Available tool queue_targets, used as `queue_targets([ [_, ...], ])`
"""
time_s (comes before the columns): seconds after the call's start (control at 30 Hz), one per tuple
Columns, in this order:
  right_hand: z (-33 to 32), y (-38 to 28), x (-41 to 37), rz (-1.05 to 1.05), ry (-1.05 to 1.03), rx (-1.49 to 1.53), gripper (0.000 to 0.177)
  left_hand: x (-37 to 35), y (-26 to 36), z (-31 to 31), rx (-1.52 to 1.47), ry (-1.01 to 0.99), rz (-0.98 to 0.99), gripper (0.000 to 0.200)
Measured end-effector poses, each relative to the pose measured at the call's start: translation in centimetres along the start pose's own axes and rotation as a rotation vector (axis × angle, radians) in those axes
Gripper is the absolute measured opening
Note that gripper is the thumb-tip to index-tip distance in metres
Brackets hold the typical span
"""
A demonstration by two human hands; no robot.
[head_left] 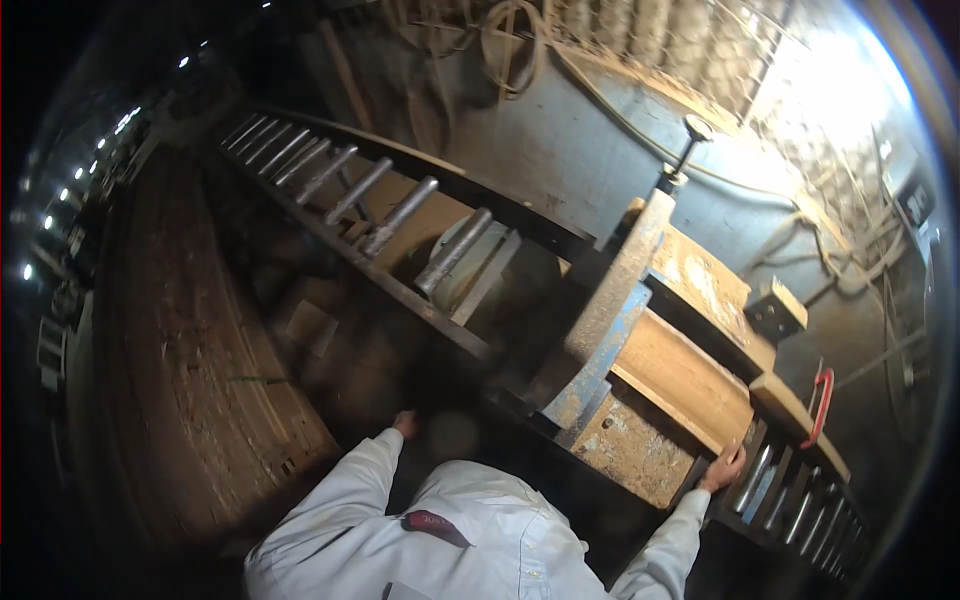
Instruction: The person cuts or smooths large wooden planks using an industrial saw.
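Observation:
My right hand (pixel 724 467) is at the near right end of a pale wooden board (pixel 683 375), with its fingers against the board's end. A lengthwise hollow shows along the board's upper face. The board lies on the sawdust-strewn bed (pixel 640 450) of a machine, its other end running under the blue and brown machine frame (pixel 615 320). My left hand (pixel 405 424) hangs beside my body, left of the machine, with nothing visible in it. Its fingers are small and dark in this view, so their pose does not show.
A roller conveyor (pixel 375 210) stretches away to the far left, and another set of rollers (pixel 790 500) sits at right. A long timber stack (pixel 190 380) lies at left. A red clamp (pixel 820 408) and a hand crank (pixel 690 145) stick out from the machine.

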State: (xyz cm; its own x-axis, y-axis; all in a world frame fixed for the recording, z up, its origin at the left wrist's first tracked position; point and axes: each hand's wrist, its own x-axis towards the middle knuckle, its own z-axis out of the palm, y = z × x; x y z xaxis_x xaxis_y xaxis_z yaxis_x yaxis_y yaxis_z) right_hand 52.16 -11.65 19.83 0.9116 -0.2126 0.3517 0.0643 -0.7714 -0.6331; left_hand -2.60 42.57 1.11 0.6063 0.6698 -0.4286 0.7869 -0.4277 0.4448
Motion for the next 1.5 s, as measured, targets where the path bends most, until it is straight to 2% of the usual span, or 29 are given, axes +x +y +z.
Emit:
queue_targets([
  [0.07,1.3,4.1,0.4,0.007,0.090,0.332,0.044,-0.6,0.3,0.7,-0.086,0.050,-0.103,0.028],
  [0.1,0.9,3.8,-0.3,0.130,0.016,0.616,0.041,-1.0,0.1,1.2,-0.088,0.031,-0.157,0.028],
  [0.13,0.9,3.4,-1.6,0.117,0.160,0.477,0.039,-1.5,0.1,2.0,-0.059,-0.016,-0.188,0.029],
  [0.17,-1.2,-2.8,-3.8,0.425,0.206,0.791,0.039,-2.3,0.2,2.9,0.021,-0.119,-0.189,0.030],
  [0.2,0.4,0.8,-4.0,0.505,0.183,0.947,0.041,-3.1,0.7,3.6,0.150,-0.250,-0.123,0.032],
  [0.27,-3.2,-8.6,-8.2,0.683,0.182,1.011,0.050,-5.1,2.9,3.8,0.536,-0.538,0.148,0.035],
  [0.33,-1.8,-8.7,-8.5,0.766,-0.046,0.993,0.045,-7.2,4.7,4.5,0.663,-0.719,0.316,0.038],
  [0.37,-1.2,-8.7,-8.1,0.853,-0.182,1.188,0.047,-7.5,4.1,5.9,0.323,-0.703,0.019,0.038],
  [0.43,1.8,-5.9,-7.4,0.495,-0.464,0.955,0.047,-8.3,2.5,9.1,-0.381,-0.523,-0.523,0.040],
  [0.47,2.9,-4.6,-7.1,0.314,-0.590,0.826,0.047,-8.5,2.0,9.9,-0.413,-0.520,-0.525,0.039],
  [0.53,2.9,-6.0,-6.7,0.437,-0.641,1.035,0.060,-7.8,1.7,10.5,-0.479,-0.507,-0.518,0.038],
  [0.63,3.5,-7.9,-6.8,0.451,-0.619,0.987,0.064,-7.8,0.9,9.9,0.168,-0.404,0.326,0.038],
  [0.73,4.2,-9.3,-7.8,0.455,-0.584,0.921,0.068,-8.0,0.9,10.3,-0.198,-0.439,0.002,0.040],
  [0.83,5.9,-9.7,-8.9,0.381,-0.552,0.805,0.073,-10.2,2.8,8.6,-0.600,-0.345,-0.521,0.041],
  [0.87,6.7,-9.5,-9.4,0.317,-0.537,0.728,0.074,-10.7,2.6,8.5,-0.578,-0.353,-0.523,0.040],
  [0.97,10.2,-8.3,-10.6,-0.272,-0.361,0.055,0.078,-12.2,1.7,8.7,-0.597,-0.401,-0.561,0.038],
  [1.0,12.0,-7.7,-10.9,-0.370,-0.304,-0.042,0.080,-12.2,1.0,8.7,-0.646,-0.442,-0.596,0.037],
  [1.03,15.6,-4.5,-11.1,-0.436,-0.235,0.109,0.080,-12.0,0.6,8.1,-0.668,-0.501,-0.626,0.036],
  [1.07,12.3,-8.6,-11.6,-0.050,-0.548,0.022,0.079,-11.5,0.3,7.2,-0.454,-0.512,-0.436,0.035],
  [1.1,14.4,-6.7,-12.5,-0.147,-0.352,0.097,0.080,-11.3,0.5,6.0,-0.250,-0.529,-0.232,0.034],
  [1.13,12.8,-7.4,-12.7,-0.024,-0.384,0.153,0.073,-11.1,1.1,4.8,-0.065,-0.542,-0.020,0.033],
  [1.2,11.7,-7.8,-11.3,1.083,-0.121,1.211,0.063,-9.6,3.3,2.7,0.265,-0.615,-0.012,0.035],
  [1.23,10.1,-6.8,-11.0,1.080,-0.030,1.169,0.059,-8.9,3.9,2.1,0.417,-0.640,0.018,0.036],
  [1.33,3.9,-4.9,-8.8,1.035,-0.027,1.319,0.058,-8.6,4.9,2.7,0.274,-0.365,0.058,0.039],
  [1.37,2.5,-2.5,-8.7,0.592,-0.190,0.911,0.049,-8.4,4.6,3.6,0.126,-0.207,0.049,0.040],
  [1.4,1.3,0.5,-8.7,0.196,-0.154,0.471,0.045,-8.3,4.3,4.8,-0.026,-0.034,0.028,0.041],
  [1.43,-2.5,-0.2,-6.7,0.151,-0.311,0.190,0.053,-7.6,3.6,6.5,-0.027,-0.133,0.019,0.041],
  [1.47,-2.0,5.6,-4.8,-0.071,-0.280,0.388,0.054,-6.3,3.1,8.4,-0.038,-0.220,0.005,0.042],
  [1.5,-2.6,6.0,-3.7,-0.058,-0.260,0.391,0.052,-5.7,2.4,10.0,-0.061,-0.296,-0.023,0.042],
])
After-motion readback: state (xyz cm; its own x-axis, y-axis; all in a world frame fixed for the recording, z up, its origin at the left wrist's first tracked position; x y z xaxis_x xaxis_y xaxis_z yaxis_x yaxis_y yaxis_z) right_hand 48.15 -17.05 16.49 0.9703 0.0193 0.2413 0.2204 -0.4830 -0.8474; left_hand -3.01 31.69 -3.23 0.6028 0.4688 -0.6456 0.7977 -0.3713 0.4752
